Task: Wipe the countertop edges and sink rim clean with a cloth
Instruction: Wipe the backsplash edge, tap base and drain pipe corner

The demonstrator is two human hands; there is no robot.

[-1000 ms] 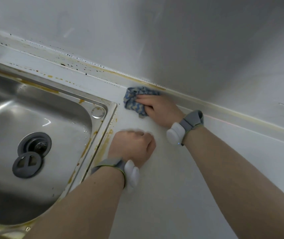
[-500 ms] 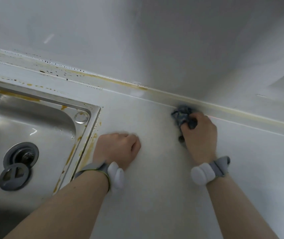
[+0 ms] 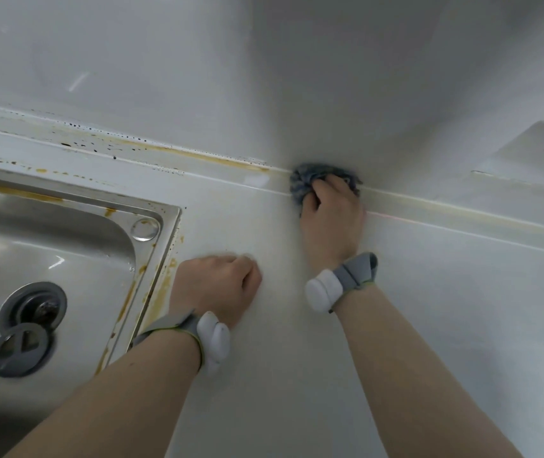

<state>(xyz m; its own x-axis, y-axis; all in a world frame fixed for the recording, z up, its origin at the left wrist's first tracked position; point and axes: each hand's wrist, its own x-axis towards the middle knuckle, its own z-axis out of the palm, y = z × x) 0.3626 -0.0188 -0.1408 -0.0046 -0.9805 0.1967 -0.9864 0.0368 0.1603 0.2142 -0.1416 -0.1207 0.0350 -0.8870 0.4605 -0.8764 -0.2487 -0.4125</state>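
My right hand (image 3: 331, 216) grips a bunched blue-grey cloth (image 3: 305, 180) and presses it against the back seam of the white countertop (image 3: 297, 375), where it meets the wall. Left of the cloth, the seam (image 3: 197, 155) carries yellow-brown streaks and dark specks. My left hand (image 3: 217, 285) rests as a fist on the counter, just right of the steel sink's rim (image 3: 168, 246), holding nothing. The rim shows rusty orange stains along its right and back edges.
The steel sink basin (image 3: 65, 259) fills the lower left, with a drain (image 3: 37, 305) and a loose grey strainer plug (image 3: 20, 350) beside it. A white wall (image 3: 264, 77) rises behind the counter. Both wrists wear grey bands with white sensors.
My right hand swept the cloth to the right along the back seam from near the sink corner, then pushed it up onto the seam. My left fist stayed beside the sink rim.
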